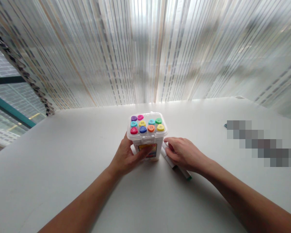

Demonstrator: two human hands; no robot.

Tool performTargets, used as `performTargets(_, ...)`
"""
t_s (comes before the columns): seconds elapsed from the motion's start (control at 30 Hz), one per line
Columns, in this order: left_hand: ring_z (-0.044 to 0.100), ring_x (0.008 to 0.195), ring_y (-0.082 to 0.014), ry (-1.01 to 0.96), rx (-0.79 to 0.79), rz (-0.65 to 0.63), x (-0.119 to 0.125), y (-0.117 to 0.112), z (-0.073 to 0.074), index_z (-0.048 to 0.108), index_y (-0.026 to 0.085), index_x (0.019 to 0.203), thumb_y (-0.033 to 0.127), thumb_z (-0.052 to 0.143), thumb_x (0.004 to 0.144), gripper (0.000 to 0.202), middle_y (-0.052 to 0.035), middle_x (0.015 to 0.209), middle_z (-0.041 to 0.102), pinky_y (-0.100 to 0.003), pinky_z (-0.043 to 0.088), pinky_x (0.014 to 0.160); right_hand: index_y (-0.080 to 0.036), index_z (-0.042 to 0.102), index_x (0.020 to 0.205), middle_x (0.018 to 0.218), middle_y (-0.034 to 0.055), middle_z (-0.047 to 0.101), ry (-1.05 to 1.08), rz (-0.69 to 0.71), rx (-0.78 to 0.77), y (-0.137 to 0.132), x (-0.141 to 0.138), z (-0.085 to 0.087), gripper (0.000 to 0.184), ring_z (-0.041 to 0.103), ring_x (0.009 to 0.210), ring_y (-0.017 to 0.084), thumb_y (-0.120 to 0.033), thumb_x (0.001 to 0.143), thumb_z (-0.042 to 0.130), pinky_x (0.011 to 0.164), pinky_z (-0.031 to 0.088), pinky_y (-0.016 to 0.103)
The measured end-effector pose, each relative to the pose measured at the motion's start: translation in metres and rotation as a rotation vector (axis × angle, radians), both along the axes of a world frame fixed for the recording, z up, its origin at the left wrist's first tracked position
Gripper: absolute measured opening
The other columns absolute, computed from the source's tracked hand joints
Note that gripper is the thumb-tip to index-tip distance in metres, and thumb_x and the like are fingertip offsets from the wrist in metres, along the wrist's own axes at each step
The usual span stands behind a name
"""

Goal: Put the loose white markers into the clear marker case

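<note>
A clear plastic marker box [147, 139] stands upright on the white table [87, 155], with several coloured marker caps [146, 125] showing at its top. My left hand [128, 157] is wrapped round the box's left and front side, thumb across the label. My right hand [183, 152] rests just right of the box, fingers curled over loose white markers [175, 165] lying on the table; one has a green end [189, 177]. Whether the fingers grip a marker or only touch it is hidden.
Sheer striped curtains [145, 51] hang behind the table's far edge, with a window [7, 97] at the left. A blurred patch [262, 142] covers something on the table at the right, with a small dark object [225, 125] beside it.
</note>
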State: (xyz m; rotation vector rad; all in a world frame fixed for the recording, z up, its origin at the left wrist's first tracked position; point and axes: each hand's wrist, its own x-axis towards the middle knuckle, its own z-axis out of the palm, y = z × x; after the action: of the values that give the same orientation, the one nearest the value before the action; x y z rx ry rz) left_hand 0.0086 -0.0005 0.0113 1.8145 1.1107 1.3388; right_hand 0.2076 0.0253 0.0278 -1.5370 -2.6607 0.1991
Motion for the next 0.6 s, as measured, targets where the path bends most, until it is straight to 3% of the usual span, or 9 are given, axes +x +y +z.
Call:
performTargets(0.23, 0.059, 0.107, -0.0309, -0.014, -0.006, 0.002, 0.0011, -0.0006, 0.0005, 0.064, 0.015, 0.099, 0.047, 0.066, 0.076, 0.04, -0.0145, 0.109, 0.067, -0.044, 0.046, 0.093, -0.018, 0.051, 0.072, 0.072, 0.0025, 0.059, 0.005, 0.003, 0.004, 0.0003, 0.0002, -0.0005, 0.013, 0.052, 0.065, 0.013, -0.019, 0.084, 0.046, 0.058, 0.028, 0.023)
performTargets(0.43, 0.058, 0.109, -0.0314, -0.011, 0.016, -0.002, 0.0005, 0.0003, 0.0011, 0.066, 0.016, 0.097, 0.049, 0.066, 0.076, 0.039, -0.0122, 0.097, 0.071, -0.045, 0.044, 0.096, -0.018, 0.05, 0.072, 0.073, 0.0026, 0.06, -0.002, 0.004, 0.007, 0.0005, 0.0003, -0.0005, 0.013, 0.053, 0.066, 0.014, -0.019, 0.084, 0.045, 0.059, 0.029, 0.023)
performTargets(0.6, 0.058, 0.11, -0.0311, -0.018, -0.002, -0.012, 0.0001, 0.0008, 0.0002, 0.066, 0.015, 0.098, 0.046, 0.066, 0.076, 0.038, -0.0148, 0.113, 0.066, -0.045, 0.043, 0.097, -0.018, 0.051, 0.073, 0.073, 0.0028, 0.06, 0.002, 0.005, 0.004, 0.0007, 0.0002, -0.0009, 0.013, 0.054, 0.066, 0.014, -0.019, 0.084, 0.045, 0.059, 0.029, 0.023)
